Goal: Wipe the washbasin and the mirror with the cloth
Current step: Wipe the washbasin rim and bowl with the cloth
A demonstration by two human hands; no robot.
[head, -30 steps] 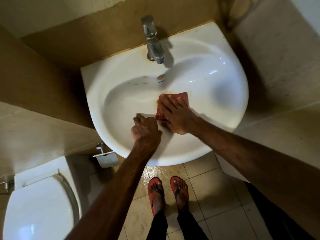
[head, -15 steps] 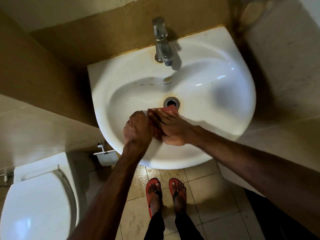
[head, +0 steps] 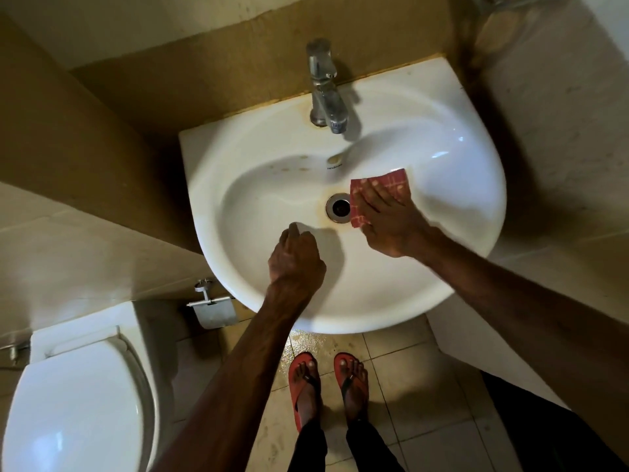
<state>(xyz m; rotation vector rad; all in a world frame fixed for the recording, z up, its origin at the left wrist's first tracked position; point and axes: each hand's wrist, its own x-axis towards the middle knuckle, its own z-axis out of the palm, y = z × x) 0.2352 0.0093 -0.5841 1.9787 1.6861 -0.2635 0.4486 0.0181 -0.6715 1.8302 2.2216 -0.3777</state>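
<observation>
A: Cloth location?

B: The red checked cloth [head: 396,180] is laid flat inside the white ceramic washbasin [head: 374,311], on the bowl's right slope, just beside the round metal drain [head: 338,207]. Whether its edge touches the drain ring cannot be told.

A: Grip state?

B: The cloth is pressed down by the right hand [head: 391,223] with fingers straight and spread, not clenched. Two cloth corners are left showing past the fingertips. The left hand [head: 296,260] is set knuckles-up against the bowl's near inner wall, with fingers curled under. Nothing is seen held in it.

A: Bowl contents?

B: Only the cloth and both hands are seen in it. A rusty ring is seen around the drain. A row of small brown spots [head: 289,169] is seen on the back slope, left of the oval overflow hole [head: 335,159]. No standing water can be made out.

A: Surroundings?

B: A chrome single-lever tap [head: 325,93] is mounted at the back rim, with its spout over the bowl. A white toilet with closed lid [head: 75,403] is placed at lower left. A metal paper holder [head: 212,308] is fixed between toilet and basin. Red flip-flops [head: 304,386] are worn on the tiled floor below the front rim.
</observation>
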